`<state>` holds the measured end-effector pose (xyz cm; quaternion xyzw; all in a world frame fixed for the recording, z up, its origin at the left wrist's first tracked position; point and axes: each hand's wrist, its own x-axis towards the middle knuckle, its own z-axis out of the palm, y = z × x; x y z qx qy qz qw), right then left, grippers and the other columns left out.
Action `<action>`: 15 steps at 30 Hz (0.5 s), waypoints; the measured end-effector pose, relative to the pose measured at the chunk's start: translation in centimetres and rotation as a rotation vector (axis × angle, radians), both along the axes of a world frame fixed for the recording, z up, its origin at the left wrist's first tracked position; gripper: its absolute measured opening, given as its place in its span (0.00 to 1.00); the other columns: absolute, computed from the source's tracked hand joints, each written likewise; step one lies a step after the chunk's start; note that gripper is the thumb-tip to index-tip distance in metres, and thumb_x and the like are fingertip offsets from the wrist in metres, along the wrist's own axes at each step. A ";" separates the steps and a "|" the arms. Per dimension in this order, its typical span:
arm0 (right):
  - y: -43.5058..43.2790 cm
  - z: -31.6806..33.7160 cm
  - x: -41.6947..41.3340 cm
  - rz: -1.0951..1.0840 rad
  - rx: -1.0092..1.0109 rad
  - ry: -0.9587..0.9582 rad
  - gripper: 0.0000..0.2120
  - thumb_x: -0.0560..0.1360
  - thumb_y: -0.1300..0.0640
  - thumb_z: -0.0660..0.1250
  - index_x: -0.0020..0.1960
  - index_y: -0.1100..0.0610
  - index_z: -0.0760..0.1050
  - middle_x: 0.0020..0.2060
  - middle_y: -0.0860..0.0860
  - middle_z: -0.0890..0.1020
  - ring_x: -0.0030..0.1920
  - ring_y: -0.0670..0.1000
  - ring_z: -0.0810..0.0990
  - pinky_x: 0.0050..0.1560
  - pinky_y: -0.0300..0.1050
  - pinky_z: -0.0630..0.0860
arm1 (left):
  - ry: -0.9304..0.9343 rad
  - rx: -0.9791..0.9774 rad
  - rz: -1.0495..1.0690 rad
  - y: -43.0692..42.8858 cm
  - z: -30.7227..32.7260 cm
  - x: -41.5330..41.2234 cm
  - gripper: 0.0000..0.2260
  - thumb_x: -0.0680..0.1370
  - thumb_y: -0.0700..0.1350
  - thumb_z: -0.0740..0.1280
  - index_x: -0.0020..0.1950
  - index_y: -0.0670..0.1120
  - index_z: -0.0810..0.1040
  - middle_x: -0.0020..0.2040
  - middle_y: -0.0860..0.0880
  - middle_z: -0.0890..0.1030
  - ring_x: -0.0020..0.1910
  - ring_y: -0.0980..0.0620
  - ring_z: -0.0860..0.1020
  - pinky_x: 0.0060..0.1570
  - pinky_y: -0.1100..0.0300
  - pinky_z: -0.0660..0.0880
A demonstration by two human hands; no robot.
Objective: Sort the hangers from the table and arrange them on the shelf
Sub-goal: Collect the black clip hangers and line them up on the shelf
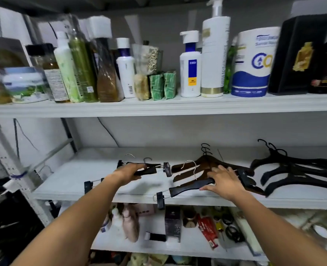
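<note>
White middle shelf (78,181) holds grouped black hangers (293,169) and brown hangers (203,166), while the left hand (129,172) grips the left clip hanger (149,171) and the right hand (224,181), well apart, rests spread-fingered on the front clip hanger (187,188), so sorting looks nearly finished.

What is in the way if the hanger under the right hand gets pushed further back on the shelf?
The brown wooden hangers lie right behind the front clip hanger that the right hand rests on, and its far end overlaps them. The black plastic hangers fill the right side.
</note>
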<state>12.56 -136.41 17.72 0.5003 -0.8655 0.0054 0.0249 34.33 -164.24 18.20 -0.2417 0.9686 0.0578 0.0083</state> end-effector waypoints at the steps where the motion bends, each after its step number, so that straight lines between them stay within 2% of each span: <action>1: -1.1 -0.1 0.7 -0.005 -0.004 -0.017 0.34 0.71 0.28 0.58 0.68 0.49 0.71 0.68 0.48 0.70 0.70 0.51 0.62 0.70 0.51 0.56 | 0.012 0.006 0.002 -1.3 0.0 0.6 0.18 0.79 0.43 0.64 0.68 0.53 0.68 0.59 0.48 0.77 0.55 0.47 0.75 0.51 0.58 0.70; 5: -4.8 -0.5 2.9 -0.034 0.009 0.004 0.33 0.71 0.29 0.58 0.67 0.49 0.71 0.66 0.47 0.72 0.68 0.50 0.64 0.67 0.50 0.59 | 0.037 -0.001 -0.022 -5.4 -0.6 2.1 0.18 0.79 0.44 0.64 0.68 0.55 0.69 0.60 0.49 0.76 0.56 0.47 0.76 0.51 0.57 0.71; 7: -6.1 -1.0 3.7 -0.048 0.024 0.006 0.36 0.69 0.26 0.56 0.67 0.49 0.72 0.65 0.47 0.73 0.67 0.50 0.65 0.66 0.49 0.60 | 0.029 -0.020 -0.055 -6.9 -1.4 2.4 0.18 0.79 0.44 0.64 0.68 0.54 0.70 0.60 0.49 0.77 0.57 0.47 0.75 0.53 0.56 0.71; 11: -7.3 -1.6 4.1 -0.035 0.018 0.031 0.51 0.54 0.20 0.39 0.61 0.48 0.74 0.59 0.46 0.75 0.63 0.49 0.67 0.61 0.48 0.62 | 0.031 -0.004 -0.144 -8.2 -3.2 1.7 0.16 0.79 0.42 0.64 0.66 0.50 0.72 0.60 0.48 0.77 0.59 0.48 0.75 0.55 0.57 0.70; 15: -7.8 -2.0 2.9 -0.052 -0.017 0.060 0.59 0.50 0.18 0.28 0.60 0.48 0.75 0.59 0.46 0.76 0.63 0.48 0.68 0.61 0.48 0.64 | 0.014 0.041 -0.193 -9.5 -5.4 0.2 0.17 0.78 0.42 0.65 0.66 0.53 0.71 0.58 0.49 0.77 0.58 0.48 0.75 0.57 0.55 0.72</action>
